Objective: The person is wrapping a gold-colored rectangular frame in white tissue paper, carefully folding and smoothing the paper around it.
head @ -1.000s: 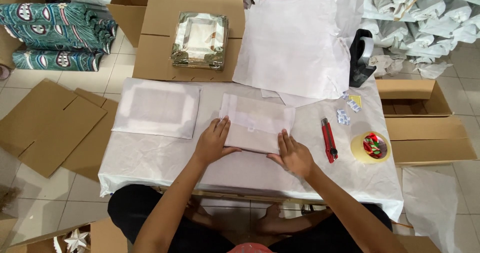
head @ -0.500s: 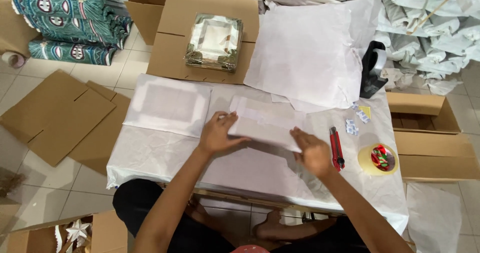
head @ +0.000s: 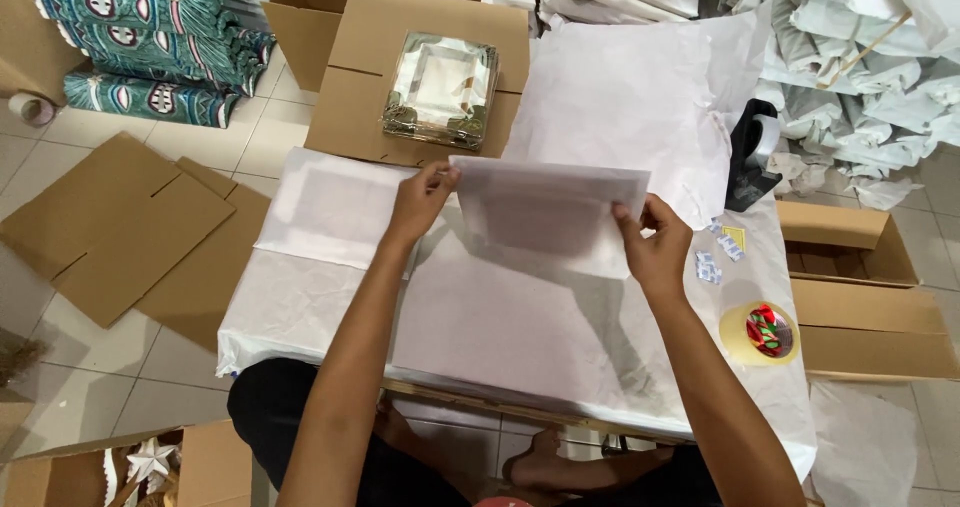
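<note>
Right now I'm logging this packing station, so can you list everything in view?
paper-wrapped flat item: one, white, lifted above the table, held at both ends.
table: one, covered in white paper, centre.
second wrapped flat parcel: one, white, table's left part.
framed item in clear wrap: one, silvery, on a brown cardboard box behind the table.
tape roll: one, clear with red core, table's right edge.
tape dispenser: one, black, right rear.
small packets: a few, white and blue, right of the held item.
flat cardboard: several, brown, floor at left.
patterned fabric rolls: several, teal, top left.
left hand: fingers grip the item's left end.
right hand: fingers grip its right end.
</note>
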